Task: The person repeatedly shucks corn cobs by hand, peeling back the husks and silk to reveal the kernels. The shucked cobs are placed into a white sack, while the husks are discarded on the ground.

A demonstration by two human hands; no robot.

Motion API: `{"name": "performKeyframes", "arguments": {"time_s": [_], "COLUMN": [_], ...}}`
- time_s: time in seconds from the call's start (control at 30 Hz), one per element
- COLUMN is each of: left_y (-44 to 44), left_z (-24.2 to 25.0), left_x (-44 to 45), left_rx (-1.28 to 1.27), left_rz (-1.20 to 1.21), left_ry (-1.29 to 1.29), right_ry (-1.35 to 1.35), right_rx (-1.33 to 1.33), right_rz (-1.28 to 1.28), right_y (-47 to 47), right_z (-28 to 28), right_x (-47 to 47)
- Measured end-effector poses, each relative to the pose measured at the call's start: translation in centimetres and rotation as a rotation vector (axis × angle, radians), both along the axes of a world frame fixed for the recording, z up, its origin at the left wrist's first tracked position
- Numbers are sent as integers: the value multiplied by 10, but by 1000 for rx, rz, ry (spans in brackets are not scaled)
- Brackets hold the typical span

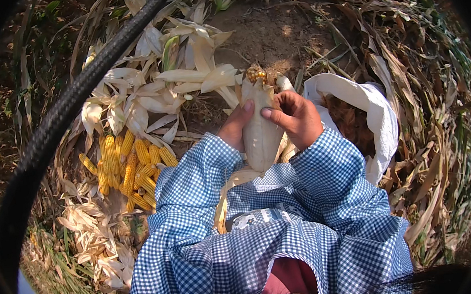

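An ear of corn in its dry husk (261,128) stands upright between my hands, its kernels showing at the top tip. My left hand (235,126) grips its left side, thumb on the husk. From the right, my right hand (297,117) pinches the husk near the upper part with thumb and fingers. A strip of husk (232,183) hangs from the ear's lower end over my lap. Beyond my right hand is the pale end of what looks like another husk (283,83). Husked yellow corn ears (130,168) lie piled left of my left sleeve.
Pulled-off husks (134,93) lie in a heap at the upper left, and more husks (94,239) at the lower left. An open white sack (380,121) with brown, fibrous contents stands at the right. Dry corn stalks (426,164) surround the bare soil (267,31).
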State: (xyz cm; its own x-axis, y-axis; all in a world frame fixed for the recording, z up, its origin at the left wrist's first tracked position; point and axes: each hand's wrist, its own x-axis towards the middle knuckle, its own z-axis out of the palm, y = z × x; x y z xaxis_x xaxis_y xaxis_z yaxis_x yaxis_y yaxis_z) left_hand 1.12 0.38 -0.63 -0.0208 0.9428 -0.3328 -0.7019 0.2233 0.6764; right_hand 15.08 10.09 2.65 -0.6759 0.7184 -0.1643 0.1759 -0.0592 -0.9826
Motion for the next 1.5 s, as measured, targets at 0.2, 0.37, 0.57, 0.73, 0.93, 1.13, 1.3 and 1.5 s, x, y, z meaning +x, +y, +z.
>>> {"name": "performKeyframes", "arguments": {"time_s": [0.2, 0.37, 0.57, 0.73, 0.93, 1.13, 1.3, 1.5], "left_y": [3, 5, 7, 10, 11, 3, -7, -1], "left_z": [-1, -3, -2, 1, 6, 7, 3, 13], "left_x": [5, 1, -4, -15, -20, -62, -97, -71], "left_rx": [-45, 11, -8, -169, -120, -81, -109, -48], "left_rz": [53, 78, 178, 309, 341, 559, 841, 612], "left_ry": [-4, -131, -286, -190, -127, -70, -136, -16], "right_ry": [-82, -72, -176, -20, 129, -157, -208, -106], "right_rx": [474, 642, 861, 1131, 539, 437, 335, 177], "right_rz": [-9, 23, 119, 335, 298, 739, 761, 284], "right_y": [-14, -18, -26, -41, -49, -81, -102, -51], "right_z": [5, 11, 17, 10, 6, -2, -22, -13], "right_x": [2, 0, 1, -2, -5, 11, 10, -6]}}
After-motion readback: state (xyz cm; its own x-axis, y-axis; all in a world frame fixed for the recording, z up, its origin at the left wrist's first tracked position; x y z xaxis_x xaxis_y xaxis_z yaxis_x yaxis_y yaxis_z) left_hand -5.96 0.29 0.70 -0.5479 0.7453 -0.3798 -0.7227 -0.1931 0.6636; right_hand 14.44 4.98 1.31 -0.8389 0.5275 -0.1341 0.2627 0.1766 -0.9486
